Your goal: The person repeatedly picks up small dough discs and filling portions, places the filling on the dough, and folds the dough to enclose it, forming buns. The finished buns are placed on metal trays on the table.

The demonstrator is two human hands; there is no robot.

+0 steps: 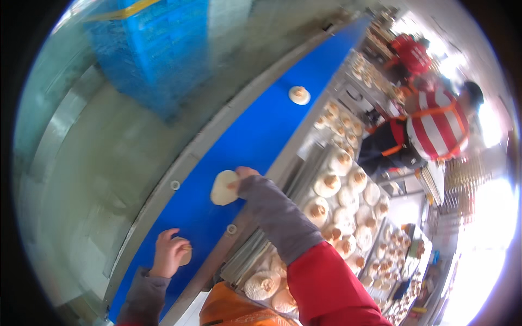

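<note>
My right hand reaches over a blue conveyor belt, fingers closed on the right edge of a flat, pale dough round. Lower on the belt, my left hand has its fingers bent round a second dough round, mostly hidden behind them. Farther up the belt lies a dough round with a brownish mound of filling, touched by neither hand.
Right of the belt, a tray holds several dough rounds topped with filling. More laden trays stand beyond it. A co-worker in a striped top and another in red are farther off. Stacked blue crates stand across the belt.
</note>
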